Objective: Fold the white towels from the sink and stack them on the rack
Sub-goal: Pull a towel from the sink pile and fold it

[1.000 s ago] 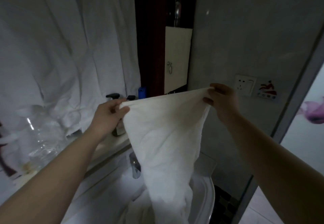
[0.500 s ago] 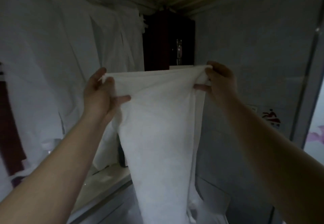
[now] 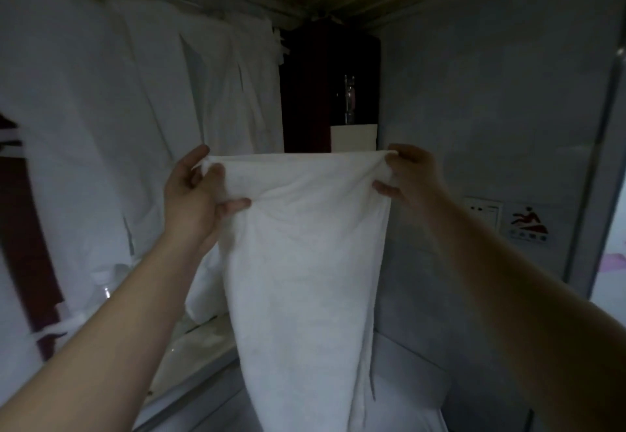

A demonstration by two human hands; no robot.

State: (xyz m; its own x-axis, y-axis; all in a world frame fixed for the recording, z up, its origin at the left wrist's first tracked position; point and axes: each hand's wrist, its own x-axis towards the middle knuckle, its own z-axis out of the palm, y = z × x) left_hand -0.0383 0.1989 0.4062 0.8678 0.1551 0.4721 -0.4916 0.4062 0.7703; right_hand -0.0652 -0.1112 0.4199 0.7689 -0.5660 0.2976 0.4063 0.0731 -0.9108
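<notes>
A white towel point(image 3: 305, 279) hangs lengthwise in front of me, stretched by its top edge and narrowing toward the bottom of the view. My left hand point(image 3: 193, 194) pinches the top left corner, thumb in front. My right hand point(image 3: 411, 174) grips the top right corner. The towel's lower end runs out of view. The white sink point(image 3: 416, 394) shows only as a pale rim at the lower right, mostly hidden behind the towel. No rack is visible.
White cloth sheets point(image 3: 118, 127) cover the wall on the left. A dark wooden cabinet point(image 3: 325, 93) stands straight ahead. A counter ledge point(image 3: 196, 350) runs at lower left. The grey wall on the right carries a socket point(image 3: 482, 211) and a slip-warning sticker point(image 3: 528, 225).
Both hands have lifted the towel out of the sink and up to face height. The view tilted upward, so the ceiling shows and the sink has dropped nearly out of sight.
</notes>
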